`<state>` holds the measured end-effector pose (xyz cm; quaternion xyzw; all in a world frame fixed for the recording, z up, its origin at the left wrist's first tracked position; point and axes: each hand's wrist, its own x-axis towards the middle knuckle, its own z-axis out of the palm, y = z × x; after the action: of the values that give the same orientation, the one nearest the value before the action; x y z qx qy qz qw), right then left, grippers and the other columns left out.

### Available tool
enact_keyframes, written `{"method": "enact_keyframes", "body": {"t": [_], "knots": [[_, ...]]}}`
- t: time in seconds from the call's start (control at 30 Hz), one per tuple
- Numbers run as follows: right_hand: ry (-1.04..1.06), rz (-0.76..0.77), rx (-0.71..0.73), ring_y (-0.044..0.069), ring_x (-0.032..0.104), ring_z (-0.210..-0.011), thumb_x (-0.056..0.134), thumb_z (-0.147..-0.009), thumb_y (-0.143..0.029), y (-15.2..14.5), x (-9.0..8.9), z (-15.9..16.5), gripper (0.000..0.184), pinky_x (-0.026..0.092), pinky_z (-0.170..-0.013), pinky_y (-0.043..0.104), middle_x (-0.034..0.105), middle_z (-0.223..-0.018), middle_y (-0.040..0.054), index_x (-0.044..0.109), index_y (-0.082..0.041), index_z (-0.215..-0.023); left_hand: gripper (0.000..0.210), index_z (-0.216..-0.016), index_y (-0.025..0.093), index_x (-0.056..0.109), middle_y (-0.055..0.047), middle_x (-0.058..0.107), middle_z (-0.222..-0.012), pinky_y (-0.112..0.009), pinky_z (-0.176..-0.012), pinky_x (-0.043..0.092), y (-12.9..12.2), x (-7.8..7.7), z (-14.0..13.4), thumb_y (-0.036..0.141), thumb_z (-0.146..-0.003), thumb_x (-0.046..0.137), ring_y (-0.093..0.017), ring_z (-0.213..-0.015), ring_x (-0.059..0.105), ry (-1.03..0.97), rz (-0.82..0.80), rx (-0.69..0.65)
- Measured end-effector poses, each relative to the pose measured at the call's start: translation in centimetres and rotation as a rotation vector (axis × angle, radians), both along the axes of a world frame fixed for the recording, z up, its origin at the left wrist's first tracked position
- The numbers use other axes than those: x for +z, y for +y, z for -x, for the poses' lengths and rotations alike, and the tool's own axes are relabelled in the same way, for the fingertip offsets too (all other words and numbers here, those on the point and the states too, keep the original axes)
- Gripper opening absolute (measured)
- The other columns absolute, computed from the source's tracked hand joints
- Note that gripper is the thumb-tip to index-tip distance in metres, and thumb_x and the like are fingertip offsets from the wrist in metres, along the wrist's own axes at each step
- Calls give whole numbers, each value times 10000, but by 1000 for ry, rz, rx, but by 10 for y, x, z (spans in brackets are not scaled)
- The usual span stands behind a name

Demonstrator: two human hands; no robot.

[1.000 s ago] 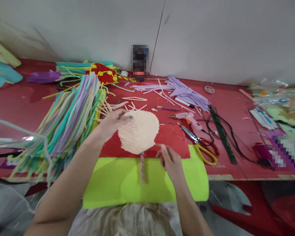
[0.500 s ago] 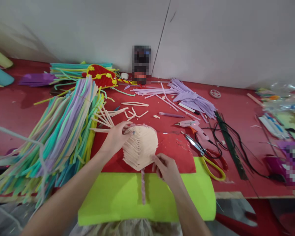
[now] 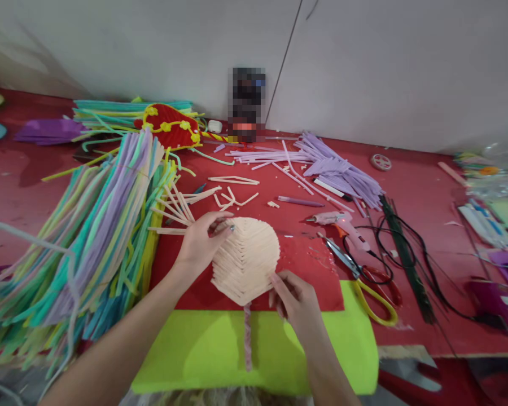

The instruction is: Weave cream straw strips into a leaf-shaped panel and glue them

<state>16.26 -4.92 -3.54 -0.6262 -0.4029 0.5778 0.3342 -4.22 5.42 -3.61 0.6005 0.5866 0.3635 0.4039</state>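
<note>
A cream hand fan (image 3: 254, 256), built from rows of pipe cleaners slanting from a middle line, is held between my hands. Its twisted mauve handle (image 3: 248, 338) points towards me. My left hand (image 3: 205, 239) grips the fan's upper left edge between thumb and fingers. At the lower right edge, my right hand (image 3: 294, 296) pinches the rim. Beneath lie a red sheet (image 3: 309, 282) and a lime green sheet (image 3: 190, 349). Loose cream pipe cleaners (image 3: 180, 203) spread out beyond my left hand.
A big bundle of coloured pipe cleaners (image 3: 105, 225) fills the left side. Purple pipe cleaners (image 3: 342, 175) lie at the back right. A pink glue gun (image 3: 342, 225) and scissors (image 3: 342, 256) rest to the right, near black cables. A red decorated fan (image 3: 169, 127) lies at the back.
The fan's face is tipped more towards me, and its mauve far edge no longer shows. Both hands keep their hold. The whole view has shifted slightly.
</note>
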Motion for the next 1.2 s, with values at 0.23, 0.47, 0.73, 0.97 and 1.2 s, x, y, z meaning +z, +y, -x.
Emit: {"method": "enact_keyframes", "body": {"t": [0.23,0.47,0.73,0.97,1.2], "knots": [[-118,-45,-20,64,409,-380,550,-865,-536,4,-17,-1,375,292,-378,199,542,-539,-38,560,-184,-736,231,-1056,223,631,-42,644,-1043,-359,-915,484,-1,-9,0,218,-833,573,-202,-982,617,222,-108,-53],[-223,-74,-76,73,413,-379,596,-833,-536,0,-19,-7,352,308,-371,195,530,-542,-62,575,-203,-946,304,-1160,231,593,-69,581,-1177,-403,-1040,423,-7,-7,2,227,-857,572,-223,-1147,542,336,-260,-14],[-259,-102,-63,76,426,-380,581,-847,-533,-2,-18,-8,332,326,-385,201,540,-534,-56,582,-203,-873,461,-1369,250,448,-67,448,-1463,-500,-1171,226,-13,-12,-2,318,-916,496,-231,-1366,381,417,-203,-307],[-252,-97,-77,73,432,-355,547,-860,-560,-2,-17,-8,363,313,-348,194,546,-535,-51,586,-200,-880,398,-1326,251,495,-56,507,-1403,-418,-1133,322,-10,-2,4,250,-934,425,-202,-1329,429,289,-250,-87],[-163,-10,-98,85,491,-345,499,-879,-579,1,-13,-8,386,357,-297,180,562,-575,-43,564,-198,-875,284,-1143,202,608,-72,664,-1121,-400,-988,441,-5,-10,14,266,-926,436,-233,-1073,597,351,-179,58]]}}
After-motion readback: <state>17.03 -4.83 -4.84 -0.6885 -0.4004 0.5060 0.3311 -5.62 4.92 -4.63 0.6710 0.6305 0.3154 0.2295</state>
